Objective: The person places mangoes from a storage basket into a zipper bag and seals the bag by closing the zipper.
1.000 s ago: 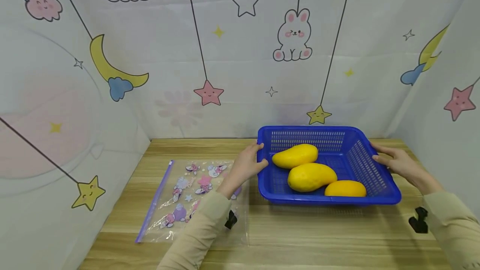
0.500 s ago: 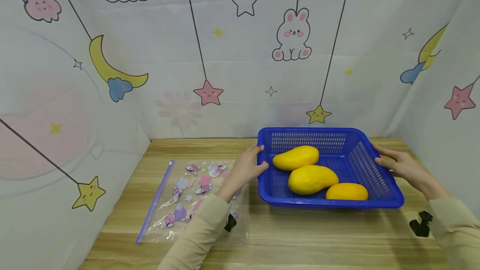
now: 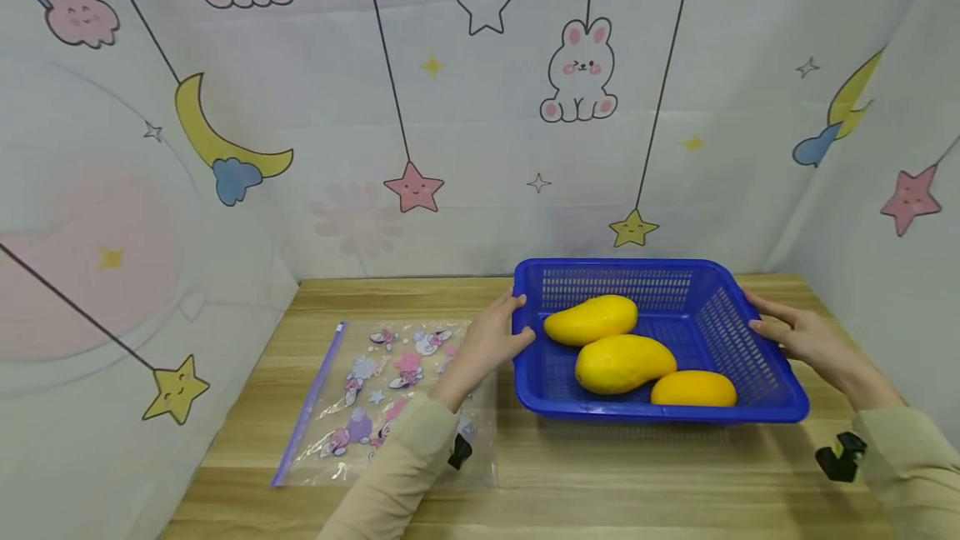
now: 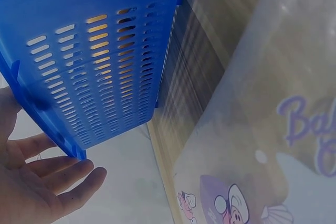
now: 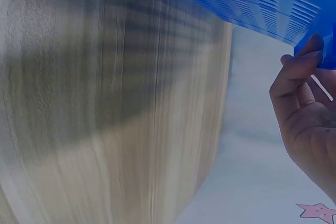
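A blue plastic basket [image 3: 660, 413] with slotted walls sits on the right side of the head view, holding three yellow mangoes: one at the back left [image 3: 592, 320], one in the middle [image 3: 626, 363] and one by the front wall [image 3: 693, 388]. My left hand [image 3: 491, 336] grips the basket's left rim, thumb on top; the left wrist view shows its fingers [image 4: 68, 179] under the rim's edge. On the opposite side my right hand [image 3: 806, 340] holds the right rim, and its fingers [image 5: 302, 69] curl at that edge in the right wrist view.
A clear zip bag [image 3: 337, 407] with a purple slider edge and cartoon prints lies flat on the wooden table [image 3: 637, 482], partly beneath the left forearm. Behind the table and at both sides hangs a white printed cloth [image 3: 465, 123].
The basket, with the mangoes in it, has come slightly toward me. Both hands have kept their hold on its rims, and the zip bag has stayed in place.
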A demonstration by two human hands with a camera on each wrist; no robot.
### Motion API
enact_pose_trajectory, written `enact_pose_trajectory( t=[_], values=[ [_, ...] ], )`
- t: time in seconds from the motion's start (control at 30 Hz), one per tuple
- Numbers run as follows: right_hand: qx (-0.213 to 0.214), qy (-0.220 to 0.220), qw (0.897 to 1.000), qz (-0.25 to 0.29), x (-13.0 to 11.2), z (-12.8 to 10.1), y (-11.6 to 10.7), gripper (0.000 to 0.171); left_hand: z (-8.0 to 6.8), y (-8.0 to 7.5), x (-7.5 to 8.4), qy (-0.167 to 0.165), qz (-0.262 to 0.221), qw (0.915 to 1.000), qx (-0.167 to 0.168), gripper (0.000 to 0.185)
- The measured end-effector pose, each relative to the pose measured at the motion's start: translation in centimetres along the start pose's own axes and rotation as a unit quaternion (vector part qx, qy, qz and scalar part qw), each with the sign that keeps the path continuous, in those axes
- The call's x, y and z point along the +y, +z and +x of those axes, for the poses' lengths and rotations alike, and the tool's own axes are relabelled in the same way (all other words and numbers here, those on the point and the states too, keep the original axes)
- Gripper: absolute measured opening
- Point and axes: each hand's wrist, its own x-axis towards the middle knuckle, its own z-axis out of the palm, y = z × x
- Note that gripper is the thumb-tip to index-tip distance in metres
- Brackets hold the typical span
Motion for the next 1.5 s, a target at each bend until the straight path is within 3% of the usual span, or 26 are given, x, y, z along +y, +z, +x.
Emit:
enact_pose_trajectory(
  t=[0.53, 0.93, 1.27, 1.5],
  values=[
    [0.014, -0.026, 0.997, 0.065, 0.4, -0.6, 0.7, 0.068, -0.8, -0.7, 0.1, 0.002, 0.0, 1.0, 0.004, 0.057],
    [0.003, -0.036, 0.993, 0.113, 1.4, -1.5, 1.1, 0.065, -1.3, -0.7, 0.0, 0.0, -0.008, 0.9999, -0.011, 0.056],
    [0.001, -0.037, 0.994, 0.1, 1.9, -2.6, 1.2, 0.067, -1.6, -0.7, 0.2, -0.002, -0.008, 0.9998, -0.015, 0.057],
    [0.002, -0.038, 0.992, 0.124, 2.2, -3.3, 1.3, 0.063, -1.6, -0.5, 0.1, -0.004, -0.012, 0.9998, -0.017, 0.057]
  ],
)
